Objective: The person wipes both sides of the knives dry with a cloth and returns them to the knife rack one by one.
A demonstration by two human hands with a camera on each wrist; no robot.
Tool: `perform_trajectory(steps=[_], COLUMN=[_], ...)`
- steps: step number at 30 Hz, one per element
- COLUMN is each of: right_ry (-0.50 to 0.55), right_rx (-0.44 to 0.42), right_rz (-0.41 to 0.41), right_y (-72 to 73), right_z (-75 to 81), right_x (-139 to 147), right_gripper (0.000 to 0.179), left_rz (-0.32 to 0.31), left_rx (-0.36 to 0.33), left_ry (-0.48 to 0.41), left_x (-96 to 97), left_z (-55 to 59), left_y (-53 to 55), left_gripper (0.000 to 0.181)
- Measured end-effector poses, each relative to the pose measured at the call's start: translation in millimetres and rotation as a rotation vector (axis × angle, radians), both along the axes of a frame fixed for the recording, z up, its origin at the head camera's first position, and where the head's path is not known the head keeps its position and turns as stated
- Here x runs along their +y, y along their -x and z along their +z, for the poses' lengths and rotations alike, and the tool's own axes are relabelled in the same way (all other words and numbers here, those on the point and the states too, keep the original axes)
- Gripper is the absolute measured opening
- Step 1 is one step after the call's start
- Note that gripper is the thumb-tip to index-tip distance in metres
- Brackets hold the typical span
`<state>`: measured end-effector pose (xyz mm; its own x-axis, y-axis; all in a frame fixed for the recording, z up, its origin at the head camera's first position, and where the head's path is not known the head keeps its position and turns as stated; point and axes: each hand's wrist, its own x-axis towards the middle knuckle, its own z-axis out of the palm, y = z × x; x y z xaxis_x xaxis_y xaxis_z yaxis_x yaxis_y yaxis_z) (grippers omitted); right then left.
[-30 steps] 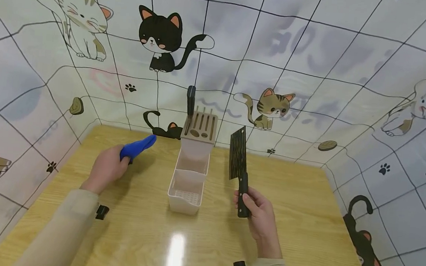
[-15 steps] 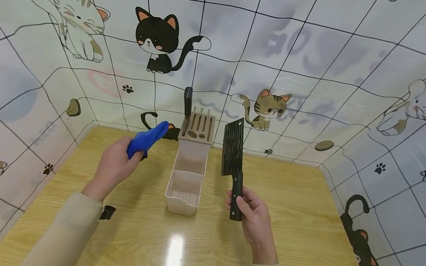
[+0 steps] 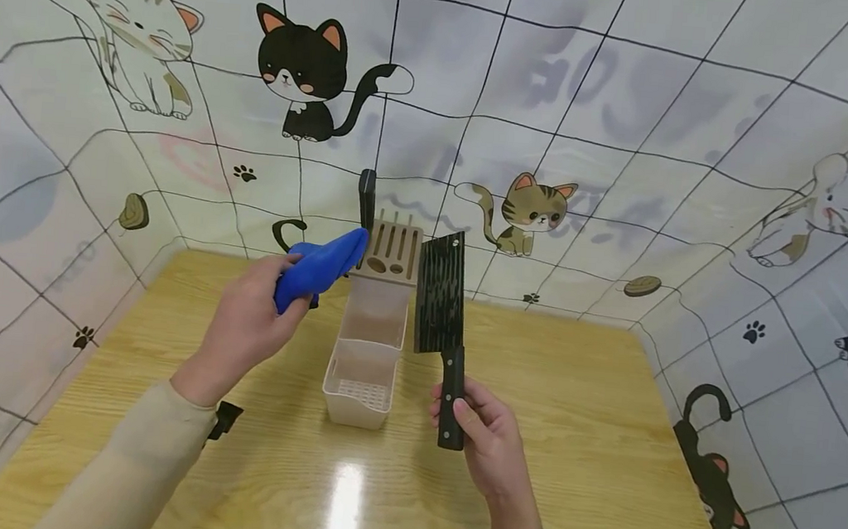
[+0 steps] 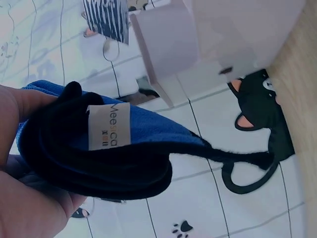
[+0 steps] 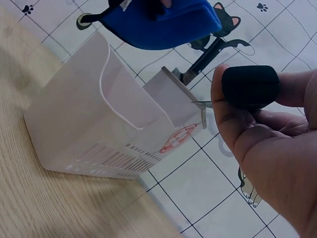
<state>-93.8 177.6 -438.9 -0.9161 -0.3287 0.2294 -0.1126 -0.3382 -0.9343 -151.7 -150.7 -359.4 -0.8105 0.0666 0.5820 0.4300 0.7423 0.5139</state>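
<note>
My left hand (image 3: pixel 251 321) grips a folded blue cloth (image 3: pixel 322 269), whose tip points toward the knife rack. A white label (image 4: pixel 110 126) and dark edging show on the cloth in the left wrist view. In my right hand (image 3: pixel 488 436) a cleaver is held by its black handle (image 3: pixel 452 400), its dark streaked blade (image 3: pixel 441 295) pointing up and away. Between the hands stands a pale plastic knife rack (image 3: pixel 359 405) with a beige slotted top (image 3: pixel 392 254). A black-handled knife (image 3: pixel 367 198) stands upright in the rack's left slot. Cloth and blade are apart.
The wooden table (image 3: pixel 562 408) ends against a cat-print sheet (image 3: pixel 439 75) behind the rack and at both sides. Two open compartments (image 3: pixel 373 323) step down at the rack's front. Black wrist pieces (image 3: pixel 226 419) sit by the sleeves.
My left hand has carried the cloth right, up to the rack's top. The cleaver has shifted left toward the rack in my right hand. Both grips stay as they were.
</note>
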Motion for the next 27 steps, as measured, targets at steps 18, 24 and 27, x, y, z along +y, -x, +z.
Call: perform_trajectory(steps=[18,24,27], right_ry=[0.078,0.1,0.107], right_rx=[0.08,0.074,0.077], right_rz=[0.214,0.271,0.287], right_y=[-5.8,-9.0,-9.3], right_z=[-0.7,-2.3,-2.4], right_x=[-13.4,-18.7,-20.1], right_gripper=[0.036,0.04,0.04], left_rz=[-0.084,-0.102,-0.122], left_rx=[0.133,0.122,0.109], left_ry=[0.036,0.098,0.14], left_x=[32.0,41.5,44.7], left_z=[6.1,7.3,8.0], left_y=[5.3,6.0,6.7], left_gripper=[0.041,0.033,0.029])
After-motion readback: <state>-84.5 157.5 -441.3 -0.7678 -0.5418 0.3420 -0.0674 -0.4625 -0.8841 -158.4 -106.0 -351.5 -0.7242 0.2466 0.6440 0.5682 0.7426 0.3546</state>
